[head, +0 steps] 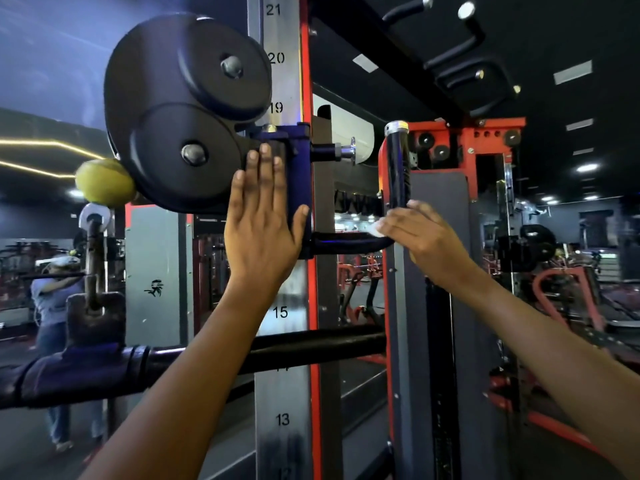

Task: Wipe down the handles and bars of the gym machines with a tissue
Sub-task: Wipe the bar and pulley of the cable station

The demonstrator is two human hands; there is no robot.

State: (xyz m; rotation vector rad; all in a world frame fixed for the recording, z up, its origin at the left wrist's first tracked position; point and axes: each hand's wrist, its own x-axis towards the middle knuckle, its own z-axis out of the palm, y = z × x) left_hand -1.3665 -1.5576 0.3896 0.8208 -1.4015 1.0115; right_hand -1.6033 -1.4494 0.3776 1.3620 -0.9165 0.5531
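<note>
Pressing a small white tissue (374, 229) against the black curved handle (349, 241) just right of the numbered upright (282, 313), the right hand (420, 233) pinches it in curled fingers; the left hand (265, 216) lies flat, fingers straight, on the blue carriage (299, 188). The tissue looks soft, light and easily torn, so it is best bunched and wrapped round the stiff handle. No containers are visible.

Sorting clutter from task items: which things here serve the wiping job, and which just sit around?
In use: white tissue, black curved handle bar, right hand, left hand.
Idle: yellow ball, black round pulley cover, numbered steel upright.
</note>
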